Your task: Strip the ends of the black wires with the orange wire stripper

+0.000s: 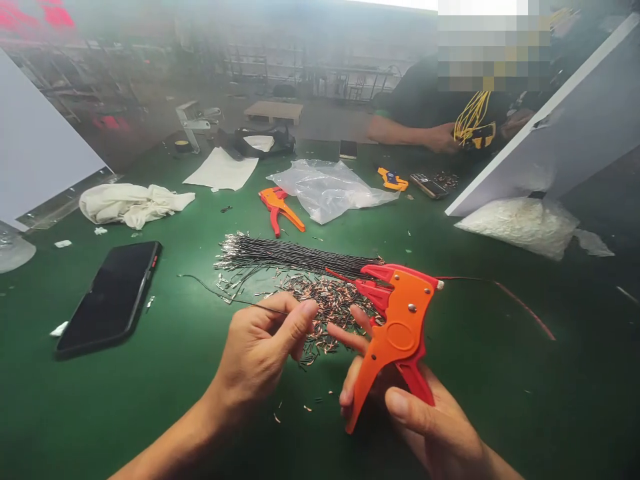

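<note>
My right hand [425,417] grips an orange wire stripper [397,327] by its handles, jaws pointing left and up. My left hand [265,347] pinches a thin black wire [215,290] between thumb and fingers; the wire trails off to the left over the green mat. Just beyond both hands lies a bundle of black wires [295,255] with stripped ends, and a heap of cut insulation bits [325,303]. A red wire [505,291] runs right from the stripper's head.
A black phone [113,297] lies at left, a white cloth [130,203] behind it. A second orange stripper [277,207], a clear plastic bag [327,190] and white paper [223,170] sit further back. Another person's hands [445,137] hold yellow wires across the table. A white board [550,127] leans at right.
</note>
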Demonstrator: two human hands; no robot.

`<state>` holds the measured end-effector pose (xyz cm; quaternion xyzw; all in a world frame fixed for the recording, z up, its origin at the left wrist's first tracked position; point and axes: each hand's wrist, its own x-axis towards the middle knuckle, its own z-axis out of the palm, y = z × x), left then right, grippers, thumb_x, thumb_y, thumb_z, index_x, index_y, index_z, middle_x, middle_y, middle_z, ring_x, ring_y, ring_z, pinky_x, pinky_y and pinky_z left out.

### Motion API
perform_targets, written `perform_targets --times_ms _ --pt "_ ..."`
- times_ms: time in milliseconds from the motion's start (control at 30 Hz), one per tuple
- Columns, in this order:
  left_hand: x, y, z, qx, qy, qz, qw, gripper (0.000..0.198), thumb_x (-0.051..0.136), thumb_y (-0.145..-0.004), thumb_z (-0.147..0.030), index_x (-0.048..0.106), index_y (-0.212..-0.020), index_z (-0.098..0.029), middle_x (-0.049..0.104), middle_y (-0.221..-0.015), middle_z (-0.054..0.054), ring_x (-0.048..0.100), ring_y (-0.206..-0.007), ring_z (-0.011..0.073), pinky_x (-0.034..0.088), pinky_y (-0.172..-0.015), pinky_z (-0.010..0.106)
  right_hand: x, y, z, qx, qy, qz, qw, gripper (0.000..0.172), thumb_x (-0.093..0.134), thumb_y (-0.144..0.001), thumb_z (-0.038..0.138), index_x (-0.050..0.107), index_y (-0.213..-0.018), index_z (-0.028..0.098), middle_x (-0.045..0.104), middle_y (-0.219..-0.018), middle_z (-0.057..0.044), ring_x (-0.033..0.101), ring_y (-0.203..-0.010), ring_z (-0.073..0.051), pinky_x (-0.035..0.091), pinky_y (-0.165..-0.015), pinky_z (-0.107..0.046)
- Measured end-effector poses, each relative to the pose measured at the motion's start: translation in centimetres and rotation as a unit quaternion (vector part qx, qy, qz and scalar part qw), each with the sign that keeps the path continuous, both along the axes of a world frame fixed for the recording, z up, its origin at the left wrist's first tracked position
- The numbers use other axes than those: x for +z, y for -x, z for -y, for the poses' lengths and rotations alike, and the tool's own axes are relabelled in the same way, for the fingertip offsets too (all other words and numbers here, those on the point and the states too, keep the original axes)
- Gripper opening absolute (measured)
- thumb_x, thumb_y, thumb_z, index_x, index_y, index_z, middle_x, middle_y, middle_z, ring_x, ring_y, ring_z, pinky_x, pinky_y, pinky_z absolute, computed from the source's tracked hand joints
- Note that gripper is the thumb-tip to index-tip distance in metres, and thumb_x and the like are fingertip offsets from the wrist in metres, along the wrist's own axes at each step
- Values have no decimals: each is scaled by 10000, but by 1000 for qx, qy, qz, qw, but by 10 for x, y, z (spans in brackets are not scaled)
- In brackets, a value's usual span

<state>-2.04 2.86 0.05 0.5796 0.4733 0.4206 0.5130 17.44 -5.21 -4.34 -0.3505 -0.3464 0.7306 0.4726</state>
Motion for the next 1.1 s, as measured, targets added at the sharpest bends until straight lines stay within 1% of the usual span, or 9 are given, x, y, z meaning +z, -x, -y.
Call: perform_targets --times_ms 67,167,233,433,600,700,800,967,1100 --pt "-2 -2 1 0 11 0 1000 387 604 -841 -358 561 -497 -185 497 -445 -28 433 -434 90 371 -458 213 -2 2 0 -7 -4 -31 999 565 696 -849 365 495 -1372 288 733 -1052 -84 656 -875 -267 509 -792 -471" --pt "-4 -4 2 12 16 -8 1000 403 624 -835 -374 583 -485 -179 493 -416 -28 432 -430 86 342 -464 216 -2 3 -1 -13 4 -85 996 392 700 -851 304 597 -1223 236 698 -1147 -96 672 -880 -243 553 -764 -433" --pt "-5 -4 3 22 23 -2 999 399 649 -831 -397 614 -503 -172 493 -406 -33 428 -418 79 334 -467 214 -1 3 -2 -2 18 -115 993 339 694 -855 284 613 -1177 217 702 -1139 -94 683 -883 -234 566 -777 -434" --pt "-7 -2 7 46 36 55 997 384 680 -846 -466 658 -603 -170 488 -409 -52 387 -388 71 284 -414 208 -3 9 -2 85 39 -179 979 486 741 -840 309 555 -1274 195 745 -1092 -111 727 -895 -214 576 -766 -375" --pt "-7 -2 18 63 -70 0 996 345 653 -893 -308 588 -577 -185 484 -485 -53 425 -463 85 311 -459 220 -4 14 -1 103 55 -210 971 557 725 -838 284 503 -1345 215 756 -1071 -98 737 -892 -208 562 -789 -372" --pt "-7 -2 23 61 -152 -26 986 359 603 -915 -200 516 -567 -194 443 -522 -60 394 -497 89 306 -495 233 -3 14 1 101 59 -203 972 570 754 -801 300 512 -1307 199 763 -1008 -91 736 -855 -212 547 -770 -373" --pt "-8 -2 27 46 -186 -59 980 364 577 -914 -154 462 -571 -197 383 -547 -62 346 -508 95 289 -505 247 -2 16 1 101 68 -202 972 544 771 -769 334 528 -1235 195 752 -938 -78 727 -807 -216 530 -738 -380" --pt "-10 -3 34 33 -251 -86 964 337 568 -894 -82 471 -594 -200 368 -559 -60 320 -511 102 262 -503 259 3 18 1 113 65 -206 970 513 774 -767 342 542 -1203 201 759 -937 -72 736 -779 -204 524 -747 -366" --pt "-15 -7 37 50 -314 -86 944 337 589 -880 -69 480 -592 -206 365 -525 -60 301 -492 107 222 -501 279 -2 19 2 111 50 -206 971 492 782 -762 326 574 -1180 173 771 -925 -79 736 -788 -201 524 -735 -334"
